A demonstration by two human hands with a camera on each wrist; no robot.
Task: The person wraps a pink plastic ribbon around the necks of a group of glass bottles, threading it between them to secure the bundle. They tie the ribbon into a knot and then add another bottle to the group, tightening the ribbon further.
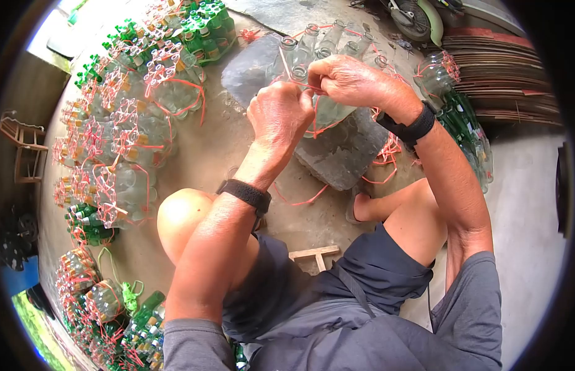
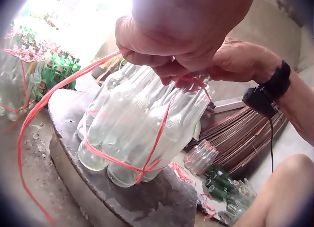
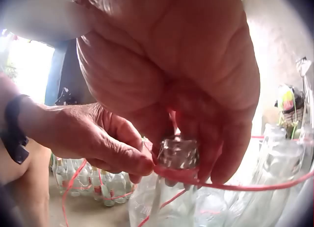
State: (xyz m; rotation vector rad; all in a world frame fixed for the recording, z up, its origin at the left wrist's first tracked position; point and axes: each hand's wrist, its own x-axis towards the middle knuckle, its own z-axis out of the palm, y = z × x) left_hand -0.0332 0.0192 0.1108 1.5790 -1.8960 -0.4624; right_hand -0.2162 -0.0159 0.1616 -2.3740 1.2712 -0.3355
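A bundle of clear glass bottles (image 1: 332, 42) stands upright on a dark stone slab (image 1: 343, 157), bound near the base with red plastic twine (image 2: 115, 158). Over the near bottle necks, my left hand (image 1: 278, 114) pinches the twine, and a long loose end hangs down beside the bundle in the left wrist view. Close against it, my right hand (image 1: 355, 80) has its fingers curled round the twine at a bottle neck (image 3: 179, 153). From there the strand stretches tight to the right in the right wrist view. My palm hides part of the twine.
Several tied bundles of clear bottles (image 1: 133, 136) line the floor at left, with green bottles (image 1: 207, 37) behind. Green bottles (image 1: 463, 123) and stacked brown sheets (image 1: 497, 74) lie at right. A small wooden stool (image 1: 313, 252) shows between the legs. Loose red twine (image 1: 386, 151) lies by the slab.
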